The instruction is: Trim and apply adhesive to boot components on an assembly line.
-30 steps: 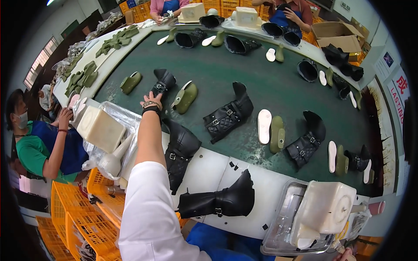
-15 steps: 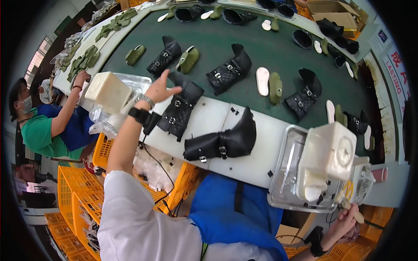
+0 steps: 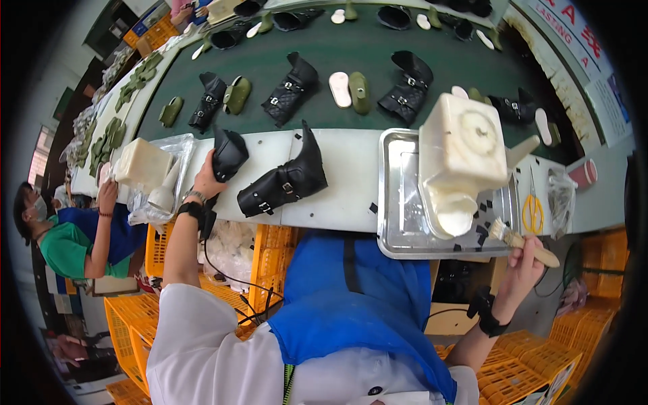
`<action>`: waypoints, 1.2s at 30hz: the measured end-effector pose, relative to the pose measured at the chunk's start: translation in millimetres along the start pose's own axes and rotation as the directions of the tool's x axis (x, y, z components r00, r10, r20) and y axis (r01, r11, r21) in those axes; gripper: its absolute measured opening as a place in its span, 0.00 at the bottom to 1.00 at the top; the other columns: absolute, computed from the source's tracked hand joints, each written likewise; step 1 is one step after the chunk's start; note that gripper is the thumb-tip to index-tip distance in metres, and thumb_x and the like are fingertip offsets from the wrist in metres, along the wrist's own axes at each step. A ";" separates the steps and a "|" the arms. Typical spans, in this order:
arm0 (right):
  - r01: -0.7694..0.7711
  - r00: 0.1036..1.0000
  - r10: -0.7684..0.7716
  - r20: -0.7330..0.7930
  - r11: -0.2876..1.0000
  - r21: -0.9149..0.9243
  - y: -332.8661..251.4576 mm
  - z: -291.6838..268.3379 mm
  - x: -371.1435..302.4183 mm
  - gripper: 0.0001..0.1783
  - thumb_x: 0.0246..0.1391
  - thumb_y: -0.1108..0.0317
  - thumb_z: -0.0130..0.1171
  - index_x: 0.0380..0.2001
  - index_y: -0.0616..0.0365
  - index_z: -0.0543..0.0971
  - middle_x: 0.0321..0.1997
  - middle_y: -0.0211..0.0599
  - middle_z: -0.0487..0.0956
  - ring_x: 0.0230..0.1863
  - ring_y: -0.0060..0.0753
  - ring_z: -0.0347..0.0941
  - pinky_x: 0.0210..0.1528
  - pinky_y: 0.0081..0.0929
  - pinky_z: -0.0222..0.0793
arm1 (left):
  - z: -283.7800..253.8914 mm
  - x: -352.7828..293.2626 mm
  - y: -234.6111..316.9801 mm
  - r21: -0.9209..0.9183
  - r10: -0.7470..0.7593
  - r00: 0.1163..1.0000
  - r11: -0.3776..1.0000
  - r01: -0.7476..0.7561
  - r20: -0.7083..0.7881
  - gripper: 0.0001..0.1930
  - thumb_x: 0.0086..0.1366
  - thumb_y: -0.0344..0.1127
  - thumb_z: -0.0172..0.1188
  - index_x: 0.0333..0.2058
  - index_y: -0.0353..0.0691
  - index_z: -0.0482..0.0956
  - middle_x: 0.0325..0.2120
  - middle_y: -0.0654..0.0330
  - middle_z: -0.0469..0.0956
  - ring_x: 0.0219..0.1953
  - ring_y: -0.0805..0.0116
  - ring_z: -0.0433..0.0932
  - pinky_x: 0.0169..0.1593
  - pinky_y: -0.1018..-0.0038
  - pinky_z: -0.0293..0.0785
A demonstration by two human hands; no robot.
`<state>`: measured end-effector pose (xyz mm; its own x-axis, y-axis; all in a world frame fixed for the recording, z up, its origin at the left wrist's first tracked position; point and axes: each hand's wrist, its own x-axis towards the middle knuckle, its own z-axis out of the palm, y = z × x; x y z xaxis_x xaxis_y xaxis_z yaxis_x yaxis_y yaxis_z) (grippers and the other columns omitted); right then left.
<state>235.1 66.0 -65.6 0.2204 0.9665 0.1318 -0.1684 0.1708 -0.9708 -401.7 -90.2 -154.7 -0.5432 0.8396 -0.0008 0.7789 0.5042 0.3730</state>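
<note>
My left hand [image 3: 206, 181] is closed on a black boot [image 3: 231, 154] at the white table's far edge; its fingers hide part of the boot. Just right of it, a second black boot [image 3: 285, 183] with buckled straps lies on its side, touched by neither hand. My right hand [image 3: 524, 264] grips the wooden handle of a brush [image 3: 506, 234]. The bristles are over the near right corner of a metal tray [image 3: 395, 244]. A whitish, crusted square container [image 3: 466, 145] stands in that tray, with white stuff in its low spout.
Beyond the white table [image 3: 347, 162], a green surface [image 3: 263, 64] carries black boots, olive shoe lasts [image 3: 360, 92] and white insoles [image 3: 339, 90]. Yellow scissors [image 3: 532, 212] lie right of the tray. Orange crates [image 3: 273, 253] stand below. A co-worker in green [image 3: 67, 246] is at the left.
My left hand has come down from above the boot and closed on it. My right hand has brought the brush up to the tray's edge. The whole view has shifted.
</note>
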 end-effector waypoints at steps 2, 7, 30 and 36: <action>-0.013 1.000 0.013 0.001 1.000 -0.028 9.0 3.3 5.3 0.09 0.56 0.68 0.51 0.34 0.63 0.72 0.19 0.25 0.66 0.18 0.11 0.56 0.18 0.09 0.49 | -7.3 -15.3 -0.7 0.000 -0.034 0.999 0.999 0.034 0.007 0.49 0.35 0.28 0.61 0.59 0.49 0.47 0.46 0.45 0.68 0.49 0.47 0.68 0.51 0.65 0.66; -0.047 0.999 0.047 -0.015 0.999 0.006 25.4 -2.7 11.6 0.08 0.55 0.69 0.51 0.34 0.63 0.73 0.20 0.24 0.67 0.18 0.10 0.56 0.18 0.07 0.49 | -37.0 -37.0 66.5 -0.423 -0.095 0.962 0.906 -0.024 -0.257 0.42 0.41 0.21 0.56 0.57 0.41 0.50 0.43 0.53 0.69 0.45 0.63 0.71 0.47 0.73 0.66; 0.177 0.957 -0.021 0.290 0.833 -0.525 47.9 26.9 9.7 0.11 0.48 0.67 0.57 0.27 0.68 0.76 0.18 0.38 0.76 0.20 0.22 0.71 0.23 0.20 0.65 | 23.8 -84.1 309.9 -0.841 0.457 0.888 -0.457 0.289 0.057 0.52 0.41 0.67 0.61 0.56 0.36 0.54 0.50 0.49 0.62 0.56 0.53 0.60 0.56 0.59 0.63; 0.274 0.912 0.025 0.410 0.709 -0.650 55.0 41.2 9.3 0.14 0.46 0.65 0.57 0.22 0.69 0.76 0.17 0.50 0.74 0.19 0.45 0.73 0.23 0.31 0.67 | 20.6 -72.7 293.3 -0.971 0.581 0.806 -0.102 0.216 0.118 0.44 0.43 0.58 0.62 0.52 0.33 0.59 0.44 0.51 0.67 0.48 0.57 0.66 0.53 0.63 0.65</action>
<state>188.3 92.2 -109.6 -0.1976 0.9639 0.1786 0.5658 0.2609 -0.7822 -127.3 0.8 -64.4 0.0517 0.9930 0.1063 -0.5014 -0.0663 0.8627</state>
